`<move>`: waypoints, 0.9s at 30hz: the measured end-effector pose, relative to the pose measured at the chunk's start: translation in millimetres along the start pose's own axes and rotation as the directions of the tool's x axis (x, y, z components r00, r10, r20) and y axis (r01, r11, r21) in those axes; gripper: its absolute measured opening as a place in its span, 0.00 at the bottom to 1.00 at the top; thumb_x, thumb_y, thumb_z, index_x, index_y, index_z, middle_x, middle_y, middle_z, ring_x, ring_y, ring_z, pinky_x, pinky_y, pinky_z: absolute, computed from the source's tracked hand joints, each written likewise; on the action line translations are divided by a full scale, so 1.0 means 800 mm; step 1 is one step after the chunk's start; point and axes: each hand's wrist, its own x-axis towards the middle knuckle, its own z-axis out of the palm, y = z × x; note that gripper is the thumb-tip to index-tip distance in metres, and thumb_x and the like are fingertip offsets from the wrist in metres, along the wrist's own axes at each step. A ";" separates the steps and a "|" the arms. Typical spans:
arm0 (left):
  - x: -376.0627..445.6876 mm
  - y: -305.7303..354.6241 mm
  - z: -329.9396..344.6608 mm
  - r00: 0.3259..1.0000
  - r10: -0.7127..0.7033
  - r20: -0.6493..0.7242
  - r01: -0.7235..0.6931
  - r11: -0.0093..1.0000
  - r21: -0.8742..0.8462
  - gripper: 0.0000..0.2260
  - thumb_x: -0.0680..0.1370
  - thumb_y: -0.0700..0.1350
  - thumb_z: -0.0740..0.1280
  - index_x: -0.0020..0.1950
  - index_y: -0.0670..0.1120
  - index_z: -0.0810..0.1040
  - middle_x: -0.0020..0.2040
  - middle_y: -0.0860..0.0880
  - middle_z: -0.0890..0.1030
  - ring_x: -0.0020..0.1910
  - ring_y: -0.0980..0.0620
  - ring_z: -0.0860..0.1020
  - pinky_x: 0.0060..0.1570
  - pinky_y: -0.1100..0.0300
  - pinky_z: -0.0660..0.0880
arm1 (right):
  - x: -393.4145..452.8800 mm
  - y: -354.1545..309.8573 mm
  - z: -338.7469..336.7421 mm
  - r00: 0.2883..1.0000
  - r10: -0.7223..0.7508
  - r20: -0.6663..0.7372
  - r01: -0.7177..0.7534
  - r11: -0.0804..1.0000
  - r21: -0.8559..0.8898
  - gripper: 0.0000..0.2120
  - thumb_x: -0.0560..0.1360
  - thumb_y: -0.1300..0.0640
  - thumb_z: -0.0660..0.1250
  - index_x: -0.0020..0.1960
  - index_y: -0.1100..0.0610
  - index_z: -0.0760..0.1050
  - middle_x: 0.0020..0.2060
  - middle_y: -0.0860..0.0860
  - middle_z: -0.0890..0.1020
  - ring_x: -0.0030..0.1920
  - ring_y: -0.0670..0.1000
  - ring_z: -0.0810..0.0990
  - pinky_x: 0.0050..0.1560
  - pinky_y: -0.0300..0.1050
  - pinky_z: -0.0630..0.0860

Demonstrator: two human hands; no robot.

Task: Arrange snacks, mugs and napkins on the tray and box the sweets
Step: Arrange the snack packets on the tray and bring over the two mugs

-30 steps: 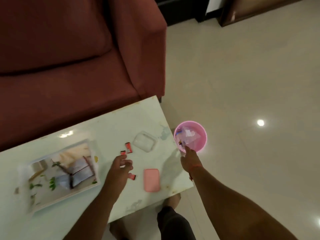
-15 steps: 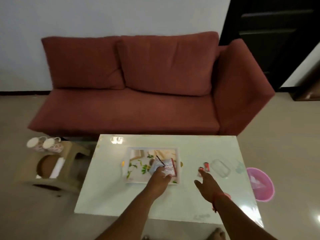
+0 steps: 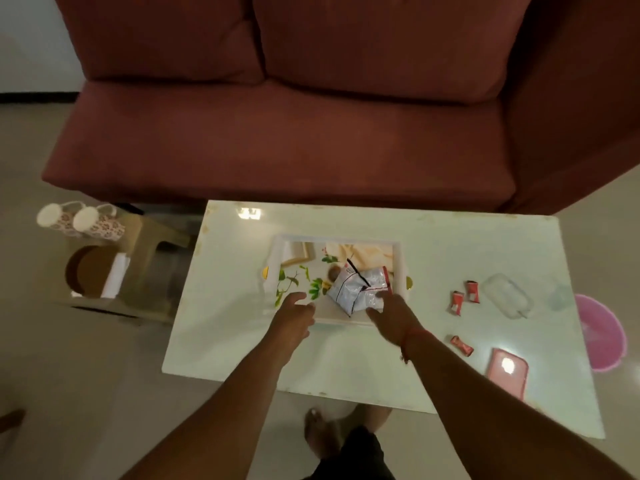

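A white tray (image 3: 401,268) with a leaf print lies in the middle of the low table. On its right half rests a crumpled white and red snack packet (image 3: 356,292). My left hand (image 3: 294,317) hovers at the tray's near rim, fingers apart and empty. My right hand (image 3: 393,315) is at the near right corner, fingertips touching the packet's edge. Three red sweets (image 3: 457,301) lie on the table to the right, beside a clear plastic box (image 3: 507,296). Two patterned mugs (image 3: 91,221) and white napkins (image 3: 116,275) are on a stool at the left.
A pink flat lid or case (image 3: 508,372) lies near the table's front right corner. A pink bin (image 3: 602,336) stands on the floor past the right edge. The beige stool (image 3: 152,244) is left of the table, and a red sofa (image 3: 277,143) behind it.
My view has tilted down and closer to the table. My right hand has moved left from near the sweets to the tray's near corner. My left hand has slid to the tray's near rim.
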 end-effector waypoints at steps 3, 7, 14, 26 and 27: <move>0.051 -0.006 0.035 1.000 0.026 -0.004 -0.026 1.000 -0.006 0.15 0.80 0.40 0.59 0.67 0.49 0.71 0.55 0.47 0.77 0.51 0.46 0.80 0.56 0.49 0.78 | 0.076 0.000 0.005 0.994 0.013 -0.111 -0.001 0.994 0.106 0.25 0.77 0.53 0.66 0.71 0.61 0.67 0.68 0.61 0.71 0.66 0.61 0.74 0.67 0.53 0.71; 0.102 -0.013 0.064 1.000 0.005 -0.011 -0.007 0.993 -0.116 0.12 0.81 0.40 0.59 0.62 0.52 0.72 0.55 0.49 0.77 0.48 0.47 0.80 0.52 0.49 0.80 | 0.142 0.007 0.028 0.994 0.064 -0.092 -0.039 0.967 0.251 0.20 0.76 0.51 0.65 0.67 0.54 0.69 0.58 0.56 0.78 0.51 0.63 0.83 0.48 0.61 0.82; 0.141 -0.017 0.056 0.989 -0.082 -0.123 0.029 0.925 -0.379 0.08 0.81 0.41 0.61 0.57 0.48 0.76 0.53 0.44 0.79 0.46 0.47 0.80 0.42 0.53 0.82 | 0.153 0.010 0.063 0.963 -0.104 -0.247 0.172 0.947 0.270 0.12 0.78 0.66 0.60 0.47 0.52 0.79 0.46 0.56 0.84 0.42 0.54 0.83 0.47 0.41 0.82; 0.190 0.021 0.076 1.000 0.018 0.014 -0.016 0.991 -0.132 0.15 0.79 0.43 0.66 0.66 0.49 0.74 0.55 0.47 0.82 0.48 0.51 0.81 0.42 0.57 0.78 | 0.155 0.008 -0.026 0.818 -0.526 -0.233 0.548 0.836 0.039 0.10 0.76 0.70 0.65 0.45 0.59 0.82 0.49 0.53 0.77 0.48 0.42 0.76 0.54 0.27 0.71; 0.194 0.027 0.088 0.999 0.035 0.028 -0.031 0.991 -0.132 0.15 0.78 0.39 0.66 0.63 0.49 0.75 0.55 0.47 0.82 0.47 0.51 0.81 0.44 0.56 0.80 | 0.161 0.012 -0.031 0.842 -0.466 -0.274 0.499 0.864 0.066 0.11 0.76 0.69 0.65 0.45 0.57 0.82 0.49 0.52 0.79 0.48 0.45 0.77 0.55 0.32 0.73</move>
